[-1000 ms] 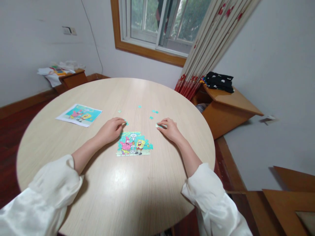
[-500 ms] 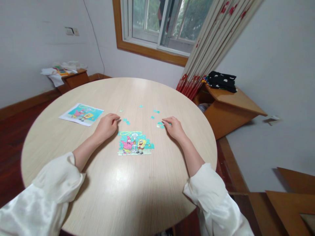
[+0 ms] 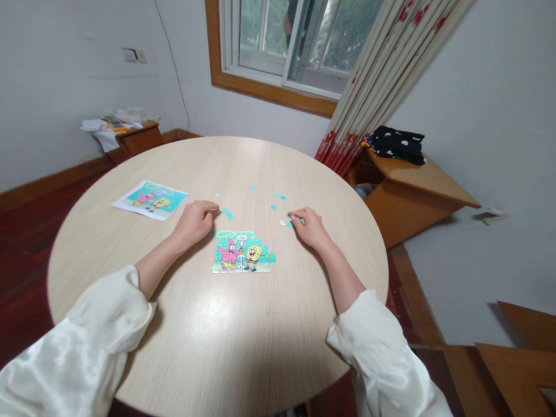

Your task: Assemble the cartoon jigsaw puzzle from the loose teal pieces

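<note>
A partly joined jigsaw puzzle [image 3: 242, 253] with cartoon figures lies flat on the round wooden table, its right edge uneven. My left hand [image 3: 196, 221] rests up and left of it, fingers curled together; what they hold, if anything, is hidden. Just past those fingertips are some loose turquoise pieces [image 3: 226, 214]. To the right, my right hand [image 3: 311, 227] pinches at a puzzle piece [image 3: 289, 216] within a small turquoise and pale cluster [image 3: 284, 222]. The fingers partly cover that cluster.
A printed reference picture [image 3: 150, 200] lies at the table's left. More loose pieces [image 3: 279, 197] are scattered farther back, with a lone piece [image 3: 253, 187] and a pale one [image 3: 218, 194]. A wooden cabinet [image 3: 417, 197] with black cloth [image 3: 398, 145] stands beyond the right edge.
My right thumb and index finger have closed together at the cluster of pieces. My left hand stays nearly still. The whole view has shifted slightly, moving the scene rightward.
</note>
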Tool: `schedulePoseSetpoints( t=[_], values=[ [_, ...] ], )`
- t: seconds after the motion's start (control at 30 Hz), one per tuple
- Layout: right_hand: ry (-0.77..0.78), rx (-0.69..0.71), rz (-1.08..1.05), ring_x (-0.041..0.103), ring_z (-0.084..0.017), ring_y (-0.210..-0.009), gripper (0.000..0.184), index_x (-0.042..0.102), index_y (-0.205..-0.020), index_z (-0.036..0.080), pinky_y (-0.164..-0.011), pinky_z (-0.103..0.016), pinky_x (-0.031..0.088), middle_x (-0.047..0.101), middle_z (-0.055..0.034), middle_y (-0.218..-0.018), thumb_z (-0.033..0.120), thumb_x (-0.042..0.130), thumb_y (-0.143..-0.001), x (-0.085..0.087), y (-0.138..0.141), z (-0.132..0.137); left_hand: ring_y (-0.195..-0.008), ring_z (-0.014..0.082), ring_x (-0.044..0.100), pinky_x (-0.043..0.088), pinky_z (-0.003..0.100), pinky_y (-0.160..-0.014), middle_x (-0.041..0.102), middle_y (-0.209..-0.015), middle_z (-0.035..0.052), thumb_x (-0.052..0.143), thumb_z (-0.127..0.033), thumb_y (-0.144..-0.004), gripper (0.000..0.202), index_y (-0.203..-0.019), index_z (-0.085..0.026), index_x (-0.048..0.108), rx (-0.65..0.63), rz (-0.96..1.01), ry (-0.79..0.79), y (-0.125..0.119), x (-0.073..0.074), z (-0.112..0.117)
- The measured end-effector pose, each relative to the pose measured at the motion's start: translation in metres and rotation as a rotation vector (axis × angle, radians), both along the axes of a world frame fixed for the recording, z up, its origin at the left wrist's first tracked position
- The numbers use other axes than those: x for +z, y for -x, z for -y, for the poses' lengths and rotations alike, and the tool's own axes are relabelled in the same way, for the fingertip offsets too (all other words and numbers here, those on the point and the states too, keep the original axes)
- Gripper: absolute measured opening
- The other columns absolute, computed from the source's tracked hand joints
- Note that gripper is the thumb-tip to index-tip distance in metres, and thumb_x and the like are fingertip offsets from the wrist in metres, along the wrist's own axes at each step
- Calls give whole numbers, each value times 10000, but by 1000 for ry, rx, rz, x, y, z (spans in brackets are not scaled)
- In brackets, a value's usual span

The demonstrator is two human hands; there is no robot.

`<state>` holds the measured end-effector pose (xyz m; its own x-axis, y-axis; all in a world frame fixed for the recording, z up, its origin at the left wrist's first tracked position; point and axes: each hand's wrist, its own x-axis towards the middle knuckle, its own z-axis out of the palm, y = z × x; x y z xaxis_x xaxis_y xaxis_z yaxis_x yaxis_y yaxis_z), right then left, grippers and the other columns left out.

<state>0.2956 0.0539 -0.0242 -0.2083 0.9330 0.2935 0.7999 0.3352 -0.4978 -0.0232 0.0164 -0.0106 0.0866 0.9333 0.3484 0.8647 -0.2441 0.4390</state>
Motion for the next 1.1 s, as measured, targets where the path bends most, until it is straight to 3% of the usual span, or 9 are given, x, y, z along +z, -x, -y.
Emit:
schedulePoseSetpoints(
  t=[0.37, 0.57, 0.67, 0.8, 1.1],
  values=[
    [-5, 34, -6, 573, -225, -970, 262, 727, -998, 216, -900, -406, 409, 662, -90, -984, 227, 491, -883, -2, 0, -2, -1081, 275, 618, 448, 413, -979, 688, -1135, 166, 375, -130, -766, 436, -1062, -65, 688, 28, -36, 65, -2, 2, 0],
    [-8, 51, -8, 572, -218, -980, 259, 726, -998, 238, -906, -401, 411, 662, -79, -999, 224, 494, -882, -3, 1, -1, -1087, 258, 614, 450, 381, -973, 681, -1166, 127, 371, -135, -771, 448, -1101, -108, 673, 108, -14, 72, 2, 0, -1],
    [-1, 50, -15, 576, -221, -981, 268, 725, -1005, 228, -912, -409, 411, 661, -86, -1005, 220, 486, -884, -2, 2, 0, -1106, 255, 601, 432, 379, -991, 665, -1188, 142, 378, -146, -774, 465, -1138, -93, 662, 50, -28, 90, 3, -1, -2],
    [0, 52, -22, 575, -221, -991, 278, 724, -1009, 240, -915, -415, 412, 661, -83, -1015, 208, 479, -882, -1, 2, 0, -1133, 258, 572, 393, 444, -1011, 643, -1222, 107, 387, -165, -783, 483, -1180, -183, 661, -40, -84, 82, 1, -5, -3],
    [16, 65, -22, 577, -215, -988, 304, 717, -1033, 222, -906, -396, 424, 660, -91, -1020, 177, 462, -876, -2, 2, -2, -1165, 318, 524, 341, 516, -991, 618, -1215, 134, 396, -177, -766, 466, -1111, -203, 708, 16, -147, 103, -2, -6, -1]
  ],
)
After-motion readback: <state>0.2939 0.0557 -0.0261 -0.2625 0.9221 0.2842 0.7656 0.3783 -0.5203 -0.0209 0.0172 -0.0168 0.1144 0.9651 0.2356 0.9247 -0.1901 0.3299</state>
